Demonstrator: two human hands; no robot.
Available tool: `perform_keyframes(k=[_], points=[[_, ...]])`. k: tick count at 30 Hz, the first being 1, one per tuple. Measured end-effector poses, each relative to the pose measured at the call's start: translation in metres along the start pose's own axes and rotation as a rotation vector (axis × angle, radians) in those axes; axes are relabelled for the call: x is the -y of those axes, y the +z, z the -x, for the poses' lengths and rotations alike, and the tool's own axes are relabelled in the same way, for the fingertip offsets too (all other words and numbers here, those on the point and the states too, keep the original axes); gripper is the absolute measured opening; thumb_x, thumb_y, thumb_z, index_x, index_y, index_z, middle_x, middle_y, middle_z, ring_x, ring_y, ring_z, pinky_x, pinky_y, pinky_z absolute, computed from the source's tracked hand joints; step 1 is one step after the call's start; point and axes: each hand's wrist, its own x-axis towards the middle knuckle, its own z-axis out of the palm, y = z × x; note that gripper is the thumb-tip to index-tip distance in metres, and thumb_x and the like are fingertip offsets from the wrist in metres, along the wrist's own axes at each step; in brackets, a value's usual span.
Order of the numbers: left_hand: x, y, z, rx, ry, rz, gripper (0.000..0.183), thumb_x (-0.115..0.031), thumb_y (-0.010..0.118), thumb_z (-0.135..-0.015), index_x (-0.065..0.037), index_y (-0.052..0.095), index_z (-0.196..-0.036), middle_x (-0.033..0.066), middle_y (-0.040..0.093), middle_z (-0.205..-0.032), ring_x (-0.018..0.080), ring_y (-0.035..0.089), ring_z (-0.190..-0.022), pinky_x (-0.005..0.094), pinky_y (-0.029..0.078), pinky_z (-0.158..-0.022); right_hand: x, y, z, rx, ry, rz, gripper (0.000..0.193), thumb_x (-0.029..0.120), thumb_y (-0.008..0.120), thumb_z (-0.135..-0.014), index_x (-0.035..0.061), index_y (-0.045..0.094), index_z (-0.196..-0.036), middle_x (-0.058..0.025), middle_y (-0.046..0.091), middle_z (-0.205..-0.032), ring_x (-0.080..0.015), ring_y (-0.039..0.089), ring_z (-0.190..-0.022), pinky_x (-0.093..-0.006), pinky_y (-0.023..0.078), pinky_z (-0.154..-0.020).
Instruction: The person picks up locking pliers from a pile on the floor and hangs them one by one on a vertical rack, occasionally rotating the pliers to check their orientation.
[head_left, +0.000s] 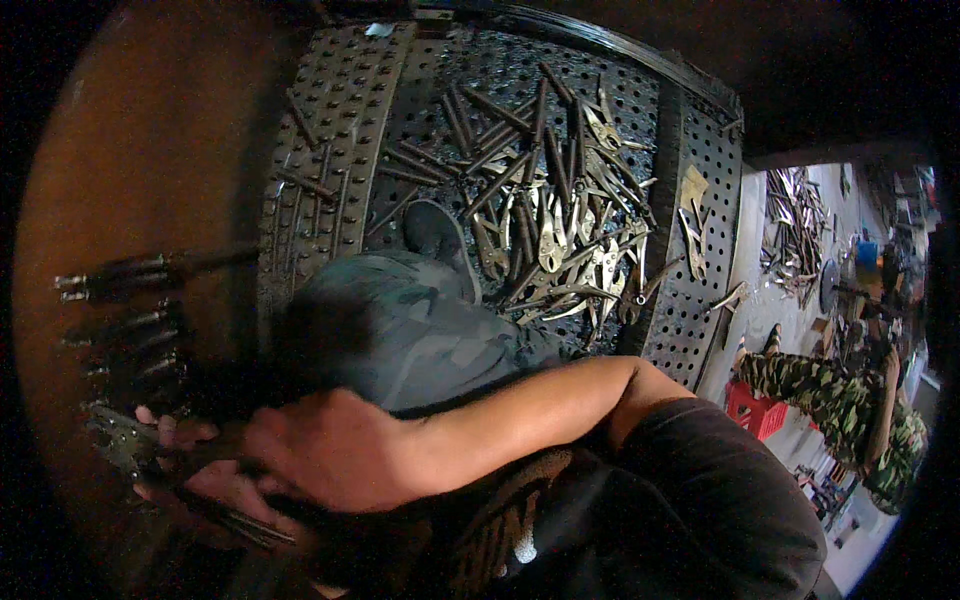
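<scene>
At the lower left my left hand (215, 475) is closed around a pair of locking pliers (118, 440), whose jaws point to the left. Long metal handles (240, 522) run below its fingers. Bare-armed, my right hand (325, 445) reaches across from the right and is curled like a fist over or against the same spot. It is smeared by motion, and what its fingers grip is hidden. Just beyond the hands, several dark metal tools (125, 280) lie in a row, blurred and dim.
My knee in grey trousers (400, 310) juts up between the hands and a perforated metal surface (690, 130). Locking pliers (552, 240) and dark handles (500, 130) are heaped there. On the right are a red crate (757, 412), a person in camouflage (830, 400) and a floor pile of tools (795, 230).
</scene>
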Motion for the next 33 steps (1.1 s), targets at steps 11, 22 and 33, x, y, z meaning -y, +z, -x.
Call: perform_keyframes(k=[11,22,33], points=[[-0.013,0.019,0.007,-0.158,-0.235,-0.026,0.091,-0.065,0.052,-0.092,-0.009,0.025,-0.157,0.0075,0.051,-0.137,0.0218,0.053,-0.116,0.0359,0.044,-0.100,-0.022,-0.002,0.000,-0.072,0.058,-0.311,0.017,0.024,0.061,-0.092,0.0077,0.060,-0.094,-0.0174,0.065,-0.081,-0.0401,0.064,-0.072,-0.0480,0.052,-0.059],[0.004,-0.018,0.060,-0.383,-0.238,-0.032,0.074,-0.071,0.051,-0.091,-0.011,0.045,-0.132,0.0004,0.054,-0.109,0.0160,0.053,-0.099,0.0365,0.046,-0.094,-0.002,0.021,0.020,0.026,-0.037,-0.161,0.033,0.036,0.054,-0.095,0.0040,0.052,-0.104,-0.0113,0.064,-0.080,-0.0349,0.066,-0.073,-0.0454,0.050,-0.061],[0.001,-0.007,0.057,-0.123,-0.158,0.367,0.042,-0.056,0.057,-0.097,-0.015,0.047,-0.093,-0.0045,0.045,-0.071,0.0099,0.043,-0.064,0.0280,0.041,-0.064,0.002,0.051,0.032,0.196,-0.048,0.030,0.037,0.037,0.052,-0.097,0.0000,0.053,-0.103,-0.0083,0.064,-0.060,-0.0270,0.063,-0.052,-0.0406,0.041,-0.048]])
